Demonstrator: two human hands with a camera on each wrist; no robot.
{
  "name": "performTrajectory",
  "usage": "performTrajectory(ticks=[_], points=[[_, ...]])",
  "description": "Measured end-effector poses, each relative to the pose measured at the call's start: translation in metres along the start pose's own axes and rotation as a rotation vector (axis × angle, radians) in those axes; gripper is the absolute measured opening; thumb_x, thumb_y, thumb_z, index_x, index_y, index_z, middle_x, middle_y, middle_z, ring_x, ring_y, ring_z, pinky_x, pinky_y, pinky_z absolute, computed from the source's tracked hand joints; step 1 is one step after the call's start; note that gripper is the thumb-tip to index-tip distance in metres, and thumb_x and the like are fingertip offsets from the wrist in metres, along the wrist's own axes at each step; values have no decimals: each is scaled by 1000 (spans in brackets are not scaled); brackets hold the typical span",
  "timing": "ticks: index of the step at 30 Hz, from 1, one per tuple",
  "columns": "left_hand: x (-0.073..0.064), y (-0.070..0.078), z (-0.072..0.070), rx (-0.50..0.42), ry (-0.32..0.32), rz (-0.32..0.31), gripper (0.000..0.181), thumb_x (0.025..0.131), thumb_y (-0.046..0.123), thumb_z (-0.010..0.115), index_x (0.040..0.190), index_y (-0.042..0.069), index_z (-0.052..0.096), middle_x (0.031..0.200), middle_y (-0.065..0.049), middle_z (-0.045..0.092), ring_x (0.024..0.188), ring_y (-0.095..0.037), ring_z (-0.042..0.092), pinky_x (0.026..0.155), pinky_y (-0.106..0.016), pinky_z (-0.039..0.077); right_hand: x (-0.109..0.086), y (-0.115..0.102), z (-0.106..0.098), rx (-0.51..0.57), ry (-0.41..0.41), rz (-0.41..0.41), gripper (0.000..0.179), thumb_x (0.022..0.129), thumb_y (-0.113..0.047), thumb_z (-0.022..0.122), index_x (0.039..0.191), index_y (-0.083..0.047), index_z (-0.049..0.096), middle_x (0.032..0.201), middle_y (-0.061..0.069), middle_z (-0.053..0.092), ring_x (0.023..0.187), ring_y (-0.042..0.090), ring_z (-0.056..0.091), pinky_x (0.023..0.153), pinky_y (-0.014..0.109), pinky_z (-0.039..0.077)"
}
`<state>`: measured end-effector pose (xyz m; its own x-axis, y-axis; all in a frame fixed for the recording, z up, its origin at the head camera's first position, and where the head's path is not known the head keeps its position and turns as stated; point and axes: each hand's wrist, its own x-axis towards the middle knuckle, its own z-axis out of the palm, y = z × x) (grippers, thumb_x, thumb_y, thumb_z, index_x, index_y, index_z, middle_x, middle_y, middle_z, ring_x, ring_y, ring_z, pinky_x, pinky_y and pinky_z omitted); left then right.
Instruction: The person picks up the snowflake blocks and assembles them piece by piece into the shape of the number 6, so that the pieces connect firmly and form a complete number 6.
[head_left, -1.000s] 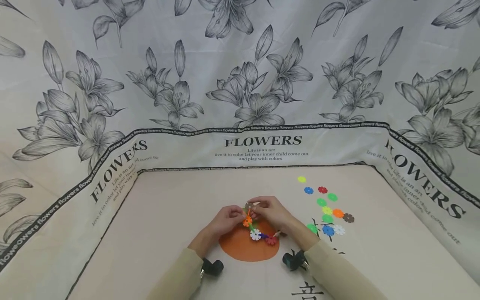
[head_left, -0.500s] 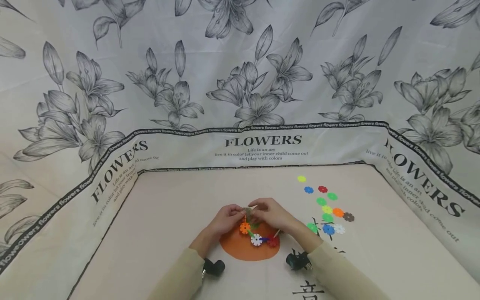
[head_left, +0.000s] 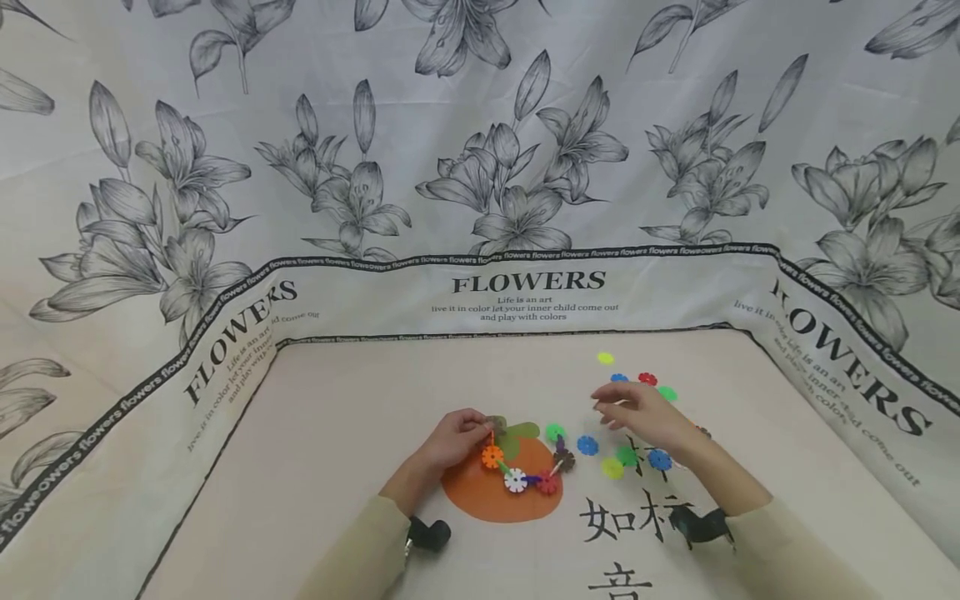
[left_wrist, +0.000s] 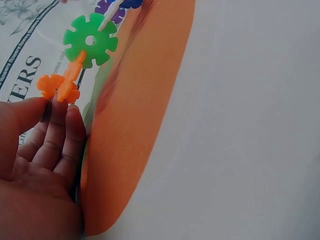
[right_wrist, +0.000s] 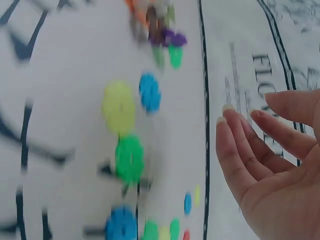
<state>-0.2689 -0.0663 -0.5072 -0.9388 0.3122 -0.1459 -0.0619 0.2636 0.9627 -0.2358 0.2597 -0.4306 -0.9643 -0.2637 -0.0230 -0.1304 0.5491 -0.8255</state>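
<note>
Now the left hand (head_left: 450, 440) pinches one end of a chain of snowflake discs (head_left: 525, 471) — the right hand (head_left: 637, 410) hovers with relaxed fingers, holding nothing.

Fingertips (left_wrist: 60, 107) grip an orange disc (left_wrist: 57, 87) where the chain begins; it runs on through a white disc (head_left: 515, 480) to a red one (head_left: 547, 484), lying across the orange circle (head_left: 487, 500) printed on the cloth (head_left: 337, 433). Loose discs (head_left: 612, 467) — blue, yellow, green — lie scattered beneath and just beside the right hand, apart from the chain.
</note>
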Motion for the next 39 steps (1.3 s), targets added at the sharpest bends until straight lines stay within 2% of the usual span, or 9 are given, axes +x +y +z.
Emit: performTrajectory(ticks=[6, 12, 19, 24, 29, 39], points=[[2, -2, -1, -5, 1, -11, 19, 103, 23, 64, 105, 4, 66, 89, -2, 71, 84, -15, 61, 80, -26, 50, -12, 24, -29, -154, 91, 39, 39, 103, -17, 62, 133, 6, 58, 125, 24, 64, 102, 33, 69, 83, 42, 58], [3, -4, 1, -6, -1, -11, 19, 103, 22, 64, 106, 4, 66, 90, -3, 71, 85, -15, 62, 82, -27, 51, -16, 50, -41, -311, 157, 93, 38, 98, -19, 68, 126, 6, 63, 111, 19, 66, 96, 29, 65, 76, 38, 53], [3, -6, 2, -20, -24, -1, 19, 103, 21, 63, 107, 3, 66, 89, -2, 71, 84, -15, 63, 84, -28, 53, -19, 63, -47, -419, 126, 146, 35, 91, -22, 76, 111, 6, 68, 98, 15, 67, 89, 29, 61, 73, 44, 51], [4, -7, 1, -21, -25, -5, 18, 103, 20, 64, 107, 3, 67, 89, -3, 71, 84, -15, 63, 84, -28, 54, -20, 68, -48, -446, 90, 173, 31, 87, -23, 79, 102, 3, 70, 96, 13, 69, 88, 28, 63, 77, 48, 53], [3, -6, -2, -30, -23, -11, 19, 102, 22, 64, 106, 3, 66, 90, -3, 72, 85, -15, 63, 85, -29, 53, -19, 70, -47, -442, 71, 183, 25, 88, -22, 79, 96, 0, 70, 91, 9, 68, 84, 25, 60, 74, 42, 52], [2, -4, -3, -27, -27, -25, 21, 103, 25, 63, 106, 5, 65, 89, -2, 72, 86, -15, 62, 85, -29, 51, -20, 72, -46, -415, 46, 214, 28, 91, -22, 77, 99, 2, 65, 90, 8, 63, 81, 23, 57, 70, 36, 50]])
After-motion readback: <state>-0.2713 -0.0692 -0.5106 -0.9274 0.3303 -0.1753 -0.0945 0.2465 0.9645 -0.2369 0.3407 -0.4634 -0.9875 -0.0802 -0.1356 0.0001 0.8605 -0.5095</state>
